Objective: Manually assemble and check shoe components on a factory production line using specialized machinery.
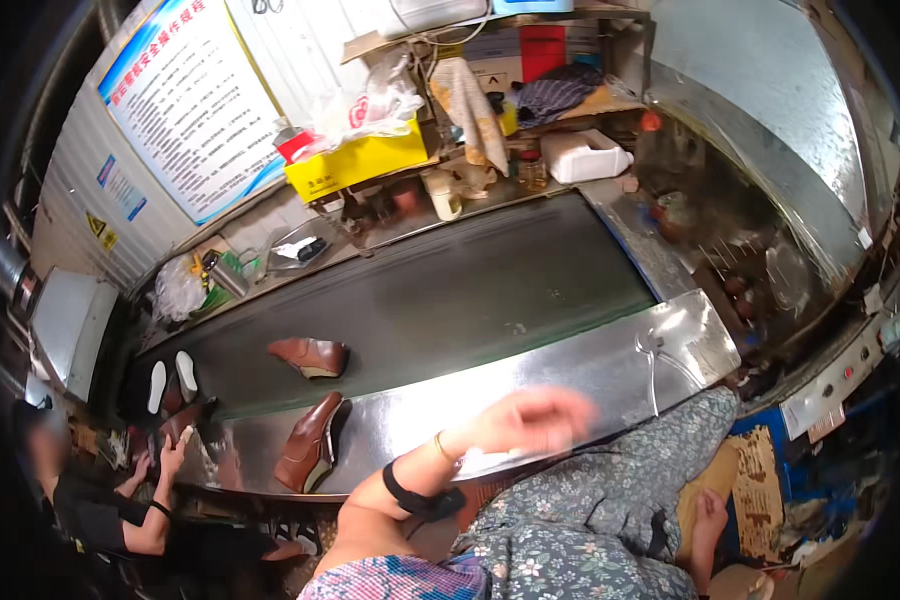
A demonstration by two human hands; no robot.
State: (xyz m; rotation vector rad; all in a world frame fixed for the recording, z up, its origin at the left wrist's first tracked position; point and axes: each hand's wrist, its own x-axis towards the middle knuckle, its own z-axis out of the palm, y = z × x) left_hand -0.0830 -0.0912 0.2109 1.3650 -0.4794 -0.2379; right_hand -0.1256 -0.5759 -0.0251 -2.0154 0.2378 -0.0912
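Note:
My left hand (pixel 532 418) is above the shiny metal ledge (pixel 610 370) in front of me. Motion smears its fingers, so their grip cannot be read, and no object shows in it. Farther left, a brown leather shoe (pixel 308 448) lies on that ledge, apart from my hand. Another brown shoe (pixel 310 354) rests on the dark conveyor belt (pixel 470 290). Low at the right, my right hand (pixel 710 512) is beside my thigh with curled fingers; whatever it may hold is hidden.
At the left, a co-worker (pixel 100 510) handles a brown shoe near two white soles (pixel 158 386). Behind the belt stand a yellow box (pixel 360 160), a pale cup (pixel 442 195) and a white jug (pixel 582 156). A control panel (pixel 838 378) is at the right.

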